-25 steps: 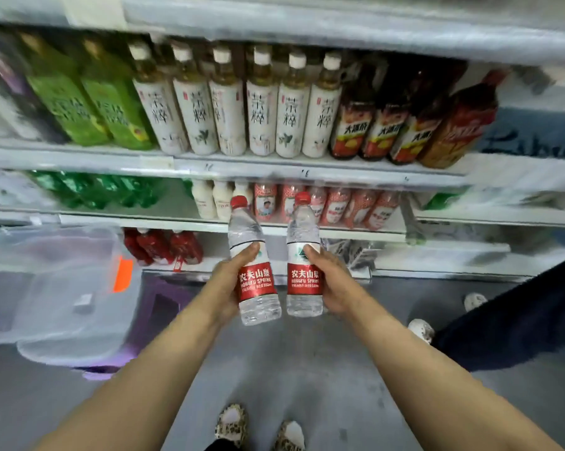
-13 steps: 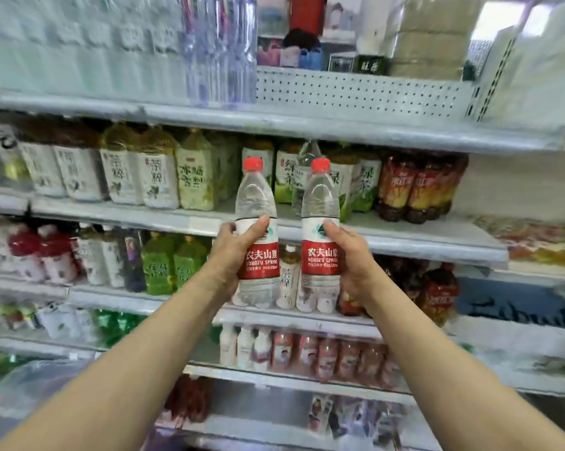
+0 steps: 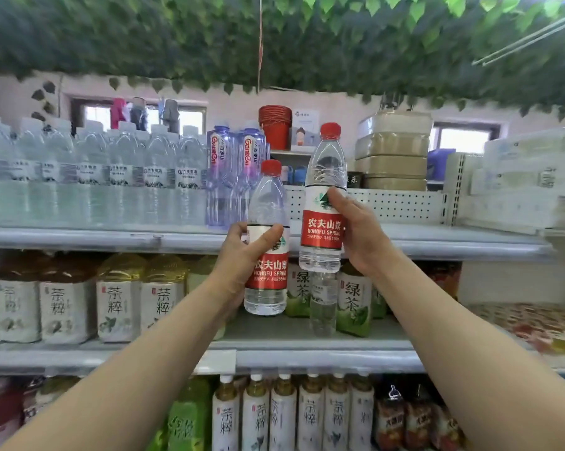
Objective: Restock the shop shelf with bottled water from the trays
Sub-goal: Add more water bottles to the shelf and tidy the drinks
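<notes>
- Clear plastic water bottle with red cap and red label (image 3: 270, 271): upright, clamped in left grip (image 3: 240, 258), thumb across the label, in front of grey metal top shelf (image 3: 112, 238).
- Second matching red-capped water bottle (image 3: 322, 229): just beside, higher, clamped in right grip (image 3: 364, 237).
- Green tea bottles (image 3: 354, 304) behind: partly hidden.
- Clear bottle row (image 3: 95, 177) at left: blurred, labels unreadable.

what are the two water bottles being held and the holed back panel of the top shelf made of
Lower bottle, gripped by the left hand, and higher bottle, gripped by the right hand: clear, glossy, ribbed walls you see through, so likely thin plastic. Back panel: pale, flat, evenly punched with holes, probably painted sheet metal.
</notes>
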